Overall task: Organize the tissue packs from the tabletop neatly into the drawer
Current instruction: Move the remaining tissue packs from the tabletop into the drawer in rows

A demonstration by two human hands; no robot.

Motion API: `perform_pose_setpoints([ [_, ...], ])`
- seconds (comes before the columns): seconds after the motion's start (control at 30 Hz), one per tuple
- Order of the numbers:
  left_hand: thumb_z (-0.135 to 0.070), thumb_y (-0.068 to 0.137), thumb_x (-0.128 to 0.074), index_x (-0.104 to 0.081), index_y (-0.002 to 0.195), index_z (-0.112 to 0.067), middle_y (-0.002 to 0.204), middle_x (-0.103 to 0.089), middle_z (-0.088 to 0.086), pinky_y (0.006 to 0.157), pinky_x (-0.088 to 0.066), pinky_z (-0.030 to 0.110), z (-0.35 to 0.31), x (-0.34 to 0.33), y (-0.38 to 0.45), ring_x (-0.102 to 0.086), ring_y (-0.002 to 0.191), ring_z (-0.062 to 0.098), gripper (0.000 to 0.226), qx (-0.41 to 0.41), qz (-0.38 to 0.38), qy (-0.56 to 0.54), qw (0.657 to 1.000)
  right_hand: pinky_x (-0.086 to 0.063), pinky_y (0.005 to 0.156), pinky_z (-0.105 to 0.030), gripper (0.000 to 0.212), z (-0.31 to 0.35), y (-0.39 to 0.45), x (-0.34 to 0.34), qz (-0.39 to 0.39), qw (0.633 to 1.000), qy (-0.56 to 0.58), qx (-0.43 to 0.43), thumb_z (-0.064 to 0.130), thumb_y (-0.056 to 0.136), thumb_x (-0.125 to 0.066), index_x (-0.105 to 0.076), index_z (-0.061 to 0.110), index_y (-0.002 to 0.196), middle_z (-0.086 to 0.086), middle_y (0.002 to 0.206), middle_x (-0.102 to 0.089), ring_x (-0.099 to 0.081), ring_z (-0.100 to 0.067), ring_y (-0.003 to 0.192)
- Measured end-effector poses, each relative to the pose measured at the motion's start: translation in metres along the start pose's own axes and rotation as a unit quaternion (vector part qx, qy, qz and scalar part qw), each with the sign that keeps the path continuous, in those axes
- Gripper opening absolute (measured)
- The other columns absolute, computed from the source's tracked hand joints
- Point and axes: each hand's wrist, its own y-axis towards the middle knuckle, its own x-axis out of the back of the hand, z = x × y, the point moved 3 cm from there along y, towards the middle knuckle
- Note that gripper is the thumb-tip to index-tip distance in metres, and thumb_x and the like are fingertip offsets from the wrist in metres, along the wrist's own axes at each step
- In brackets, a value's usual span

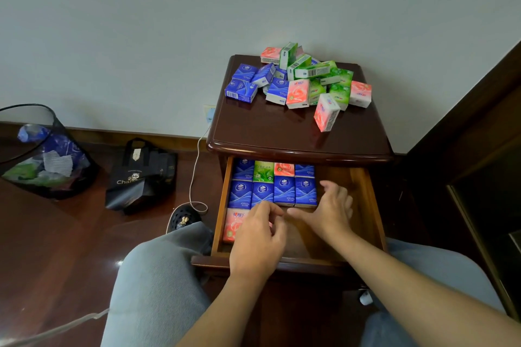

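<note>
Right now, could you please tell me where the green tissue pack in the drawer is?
In the head view, the green tissue pack sits in the drawer's back row, second from the left, between a blue pack and a pink pack.

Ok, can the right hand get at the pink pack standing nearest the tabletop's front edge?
Probably yes. The right hand is open in the drawer; the pink pack stands apart from the pile, with bare tabletop before it.
</note>
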Motion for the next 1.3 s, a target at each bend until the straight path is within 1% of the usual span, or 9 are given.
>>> perform_pose_setpoints([
  [0.13,-0.029,0.098,-0.058,-0.058,0.104,-0.035,0.099,-0.06,-0.019,0.069,-0.04,0.011,-0.002,-0.001,0.0,-0.057,0.09,0.001,0.009,0.013,-0.028,0.08,0.996,-0.035,0.114,-0.048,0.118,-0.009,0.012,-0.01,0.049,0.998,-0.007,-0.028,0.079,0.056,-0.084,-0.042,0.023,0.15,-0.01,0.15,-0.047,-0.039,-0.033,0.142],
  [0.27,-0.036,0.097,-0.052,-0.055,0.13,-0.029,0.132,-0.056,-0.007,0.103,-0.042,0.032,-0.001,-0.006,0.005,-0.051,0.123,0.014,0.034,0.046,0.007,0.22,0.974,-0.034,0.112,-0.048,0.109,-0.005,0.019,-0.015,0.04,0.999,0.015,-0.016,0.081,0.057,-0.082,-0.048,0.027,0.145,-0.005,0.144,-0.053,-0.044,-0.03,0.138],
  [0.37,-0.039,0.099,-0.049,-0.049,0.143,-0.026,0.147,-0.047,-0.002,0.111,-0.04,0.039,0.002,-0.009,0.007,-0.043,0.137,0.021,0.046,0.08,0.055,0.251,0.963,-0.034,0.112,-0.048,0.108,-0.001,0.023,-0.017,0.038,0.999,0.017,-0.012,0.081,0.059,-0.081,-0.048,0.028,0.147,-0.005,0.144,-0.053,-0.043,-0.03,0.138],
  [0.63,-0.04,0.1,-0.048,-0.046,0.146,-0.025,0.15,-0.043,-0.001,0.111,-0.043,0.039,0.001,-0.01,0.009,-0.04,0.139,0.02,0.049,0.083,0.079,0.257,0.96,-0.034,0.114,-0.05,0.104,0.007,0.047,-0.019,0.026,0.999,0.012,-0.016,0.081,0.063,-0.079,-0.048,0.03,0.148,-0.008,0.146,-0.054,-0.044,-0.033,0.139],
  [0.87,-0.041,0.099,-0.052,-0.045,0.147,-0.027,0.151,-0.042,-0.003,0.112,-0.043,0.041,0.006,-0.014,0.008,-0.039,0.141,0.019,0.051,0.083,0.074,0.249,0.962,-0.036,0.111,-0.05,0.092,0.012,0.058,-0.021,0.003,0.999,0.019,-0.038,0.082,0.059,-0.081,-0.057,0.031,0.132,-0.004,0.137,-0.063,-0.05,-0.035,0.134],
  [1.03,-0.041,0.1,-0.051,-0.045,0.147,-0.026,0.151,-0.042,-0.002,0.112,-0.042,0.041,0.007,-0.014,0.009,-0.039,0.141,0.02,0.05,0.078,0.063,0.246,0.964,-0.036,0.111,-0.051,0.097,0.014,0.056,-0.019,-0.002,1.0,0.005,-0.029,0.083,0.059,-0.079,-0.053,0.031,0.136,-0.005,0.141,-0.06,-0.049,-0.035,0.136],
  [1.17,-0.042,0.1,-0.05,-0.044,0.148,-0.026,0.152,-0.041,-0.001,0.114,-0.041,0.041,0.003,-0.012,0.009,-0.038,0.142,0.02,0.051,0.073,0.069,0.243,0.965,-0.038,0.115,-0.051,0.114,0.019,0.043,-0.009,0.018,0.998,0.031,-0.06,0.082,0.061,-0.079,-0.042,0.021,0.15,-0.006,0.152,-0.05,-0.043,-0.033,0.144],
  [1.23,-0.043,0.099,-0.05,-0.043,0.147,-0.026,0.152,-0.042,0.0,0.114,-0.041,0.042,0.002,-0.011,0.009,-0.038,0.142,0.021,0.051,0.071,0.071,0.245,0.964,-0.04,0.113,-0.049,0.102,0.018,0.024,0.0,0.002,0.993,0.062,-0.101,0.082,0.072,-0.072,-0.046,0.018,0.148,-0.007,0.149,-0.052,-0.046,-0.032,0.141],
  [1.3,-0.044,0.098,-0.05,-0.043,0.146,-0.026,0.151,-0.043,0.001,0.113,-0.041,0.042,0.001,-0.01,0.01,-0.04,0.141,0.022,0.052,0.072,0.068,0.248,0.964,-0.042,0.106,-0.045,0.062,0.017,0.006,0.012,-0.047,0.992,0.083,-0.086,0.072,0.088,-0.062,-0.056,0.024,0.127,-0.001,0.128,-0.062,-0.057,-0.027,0.125],
])
